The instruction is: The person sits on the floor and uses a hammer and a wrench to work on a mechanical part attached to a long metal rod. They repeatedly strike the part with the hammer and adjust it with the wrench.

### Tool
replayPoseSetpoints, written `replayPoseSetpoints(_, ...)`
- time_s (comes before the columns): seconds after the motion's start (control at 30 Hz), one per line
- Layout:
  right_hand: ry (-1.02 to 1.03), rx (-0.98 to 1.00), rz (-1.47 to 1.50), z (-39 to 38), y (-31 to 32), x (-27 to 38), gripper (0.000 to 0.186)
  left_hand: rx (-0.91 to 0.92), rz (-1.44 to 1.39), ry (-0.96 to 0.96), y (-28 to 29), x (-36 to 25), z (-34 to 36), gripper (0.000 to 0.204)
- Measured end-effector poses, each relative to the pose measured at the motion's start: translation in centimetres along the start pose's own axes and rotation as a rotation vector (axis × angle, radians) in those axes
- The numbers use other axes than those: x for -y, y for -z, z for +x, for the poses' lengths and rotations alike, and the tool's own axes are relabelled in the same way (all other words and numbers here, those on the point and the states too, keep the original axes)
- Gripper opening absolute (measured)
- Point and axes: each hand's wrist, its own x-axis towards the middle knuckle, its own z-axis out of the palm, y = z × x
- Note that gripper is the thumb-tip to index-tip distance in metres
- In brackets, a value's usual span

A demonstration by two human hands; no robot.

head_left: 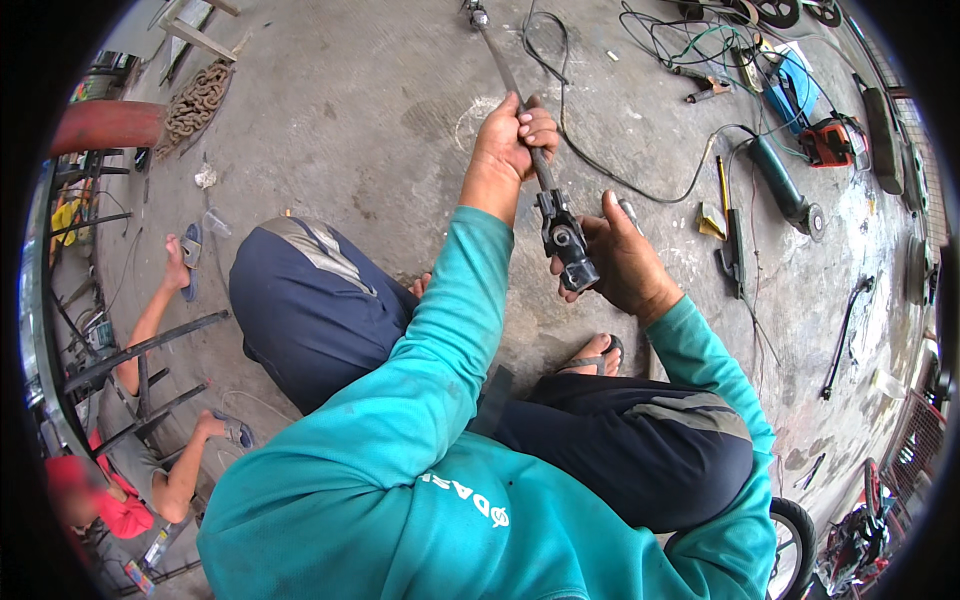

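Note:
My left hand (512, 145) is wrapped round a long metal shaft (494, 52), which runs up toward the top of the view to a silver jointed fitting (478, 17). A dark universal joint (560, 240) is at the shaft's near end. My right hand (627, 262) holds this joint from the right, thumb raised and fingers partly hidden behind it. A silver cylindrical object shows just behind my right thumb; I cannot make out what it is. Both my forearms are in teal sleeves.
An angle grinder (780, 180), tangled cables, an orange-and-black machine (830, 142), a yellow-handled tool (722, 182) and a black rod (845, 335) lie to the right. A heap of chain (195, 105) is at upper left. Another person (175, 480) is beside a black metal frame (130, 360) at left.

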Motion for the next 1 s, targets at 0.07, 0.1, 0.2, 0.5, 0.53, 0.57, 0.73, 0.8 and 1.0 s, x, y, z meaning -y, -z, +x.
replayPoseSetpoints(0.07,0.014,-0.05,0.034,0.1,0.2,-0.1,0.083,0.011,0.005,-0.033,-0.9,-0.1,-0.5,0.047)
replayPoseSetpoints(0.1,0.023,-0.072,0.052,0.2,0.3,-0.2,0.083,0.013,-0.002,-0.034,-1.6,-0.1,-0.7,0.046)
replayPoseSetpoints(0.2,0.068,-0.028,-0.02,0.2,0.3,0.0,0.081,0.046,-0.037,-0.027,-2.8,-0.6,-1.0,0.044)
replayPoseSetpoints(0.5,0.238,0.18,-0.177,-2.5,-2.8,2.9,0.074,0.054,-0.061,-0.032,-3.3,-0.7,-0.9,0.041)
replayPoseSetpoints(0.53,0.25,0.211,-0.174,-2.7,-2.8,3.1,0.073,0.054,-0.073,-0.037,-3.6,-0.7,-0.9,0.04)
replayPoseSetpoints(0.57,0.261,0.243,-0.171,-3.0,-2.9,3.2,0.072,0.055,-0.085,-0.043,-3.8,-0.7,-0.9,0.039)
replayPoseSetpoints(0.73,0.252,0.206,-0.095,-2.9,-2.0,3.0,0.062,0.135,-0.127,-0.005,-5.8,-1.4,-0.8,0.031)
replayPoseSetpoints(0.8,0.235,0.149,-0.124,-2.8,-1.3,2.9,0.048,0.136,-0.15,0.008,-6.3,-1.5,-1.1,0.032)
replayPoseSetpoints(1.0,0.164,0.005,-0.273,-1.5,0.1,1.9,0.03,0.156,-0.179,0.009,-6.7,-1.5,-1.6,0.028)
